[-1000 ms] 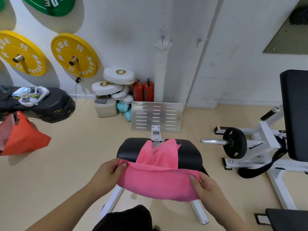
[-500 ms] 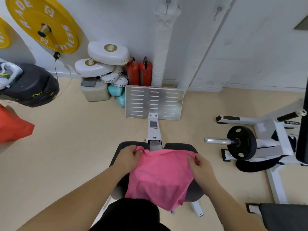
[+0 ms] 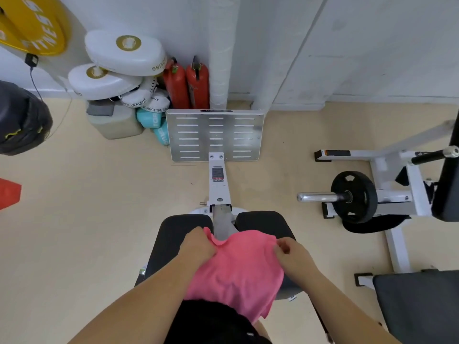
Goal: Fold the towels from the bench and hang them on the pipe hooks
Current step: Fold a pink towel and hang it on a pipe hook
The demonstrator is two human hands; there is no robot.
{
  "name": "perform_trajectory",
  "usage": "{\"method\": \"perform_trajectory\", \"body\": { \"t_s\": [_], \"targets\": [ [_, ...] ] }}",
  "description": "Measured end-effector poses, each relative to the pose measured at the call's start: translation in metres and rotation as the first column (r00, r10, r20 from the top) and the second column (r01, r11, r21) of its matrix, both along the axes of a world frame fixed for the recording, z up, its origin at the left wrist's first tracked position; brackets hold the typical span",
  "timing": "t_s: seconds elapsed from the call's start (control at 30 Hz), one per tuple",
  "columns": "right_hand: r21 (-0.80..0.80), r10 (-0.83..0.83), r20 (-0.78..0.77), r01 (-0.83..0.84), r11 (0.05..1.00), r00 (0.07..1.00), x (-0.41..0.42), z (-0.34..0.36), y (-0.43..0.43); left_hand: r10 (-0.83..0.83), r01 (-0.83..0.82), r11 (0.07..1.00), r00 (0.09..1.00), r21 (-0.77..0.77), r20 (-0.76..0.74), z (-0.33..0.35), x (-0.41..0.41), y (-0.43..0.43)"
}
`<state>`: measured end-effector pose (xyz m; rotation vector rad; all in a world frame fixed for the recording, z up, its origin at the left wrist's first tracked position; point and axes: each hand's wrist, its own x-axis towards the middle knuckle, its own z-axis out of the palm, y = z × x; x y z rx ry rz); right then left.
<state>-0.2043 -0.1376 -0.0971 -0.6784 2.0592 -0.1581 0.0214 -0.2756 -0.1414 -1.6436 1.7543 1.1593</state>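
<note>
On the black padded table, a pink towel lies spread, its near edge hanging over. The left hand and right hand apparently pinch its far corners, fingers clenched.

towel: soft matt pink cloth | tabletop: black matt padded vinyl | footplate: brushed slotted metal | floor: smooth beige | bar: shiny chrome

Two red extinguishers stand by white pads; a black weight plate lies right.
</note>
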Motion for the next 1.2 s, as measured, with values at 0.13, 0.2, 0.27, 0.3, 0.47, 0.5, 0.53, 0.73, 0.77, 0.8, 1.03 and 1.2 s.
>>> {"method": "perform_trajectory", "body": {
  "t_s": [0.13,0.2,0.27,0.3,0.47,0.5,0.53,0.73,0.77,0.8,1.03,1.2],
  "targets": [
    [-0.052,0.046,-0.04,-0.049,0.997,0.998,0.001,0.002,0.001,0.156,-0.156,0.988,0.988,-0.002,0.001,0.011,-0.007,0.015],
    [-0.113,0.084,-0.069,-0.091,0.989,0.994,0.002,0.007,0.001,0.231,-0.231,0.973,0.972,0.005,-0.046,0.018,-0.006,0.026],
    [-0.2,0.142,-0.074,-0.155,0.967,0.987,0.004,0.019,-0.003,0.183,-0.187,0.982,0.975,-0.019,-0.129,0.029,-0.006,0.039],
    [-0.244,0.19,-0.055,-0.198,0.95,0.98,0.005,0.027,-0.005,0.155,-0.166,0.985,0.973,-0.049,-0.168,0.038,-0.007,0.046],
    [-0.406,0.502,0.157,-0.408,0.818,0.85,0.012,0.078,0.001,0.052,-0.143,0.963,0.93,-0.229,-0.363,0.102,-0.023,0.093],
    [-0.446,0.556,0.171,-0.439,0.78,0.813,0.011,0.088,0.007,0.027,-0.142,0.956,0.915,-0.258,-0.403,0.116,-0.029,0.104],
    [-0.492,0.596,0.175,-0.455,0.742,0.784,0.009,0.098,0.012,0.005,-0.142,0.949,0.899,-0.281,-0.438,0.129,-0.035,0.114],
    [-0.567,0.671,0.147,-0.493,0.659,0.727,-0.021,0.168,0.037,-0.035,-0.217,0.906,0.817,-0.363,-0.575,0.2,-0.053,0.15],
    [-0.567,0.657,0.149,-0.481,0.669,0.739,-0.026,0.178,0.04,-0.036,-0.234,0.9,0.799,-0.367,-0.6,0.211,-0.055,0.153],
    [-0.567,0.637,0.139,-0.467,0.679,0.758,-0.03,0.184,0.043,-0.034,-0.25,0.897,0.783,-0.363,-0.622,0.22,-0.056,0.156],
    [-0.665,0.512,0.211,-0.261,0.699,0.833,-0.027,0.219,0.057,-0.134,-0.194,0.888,0.756,-0.416,-0.64,0.264,-0.048,0.15],
    [-0.762,0.241,0.332,0.108,0.639,0.912,-0.043,0.243,0.055,-0.184,-0.108,0.891,0.801,-0.441,-0.569,0.263,-0.017,0.129]
  ]
}}
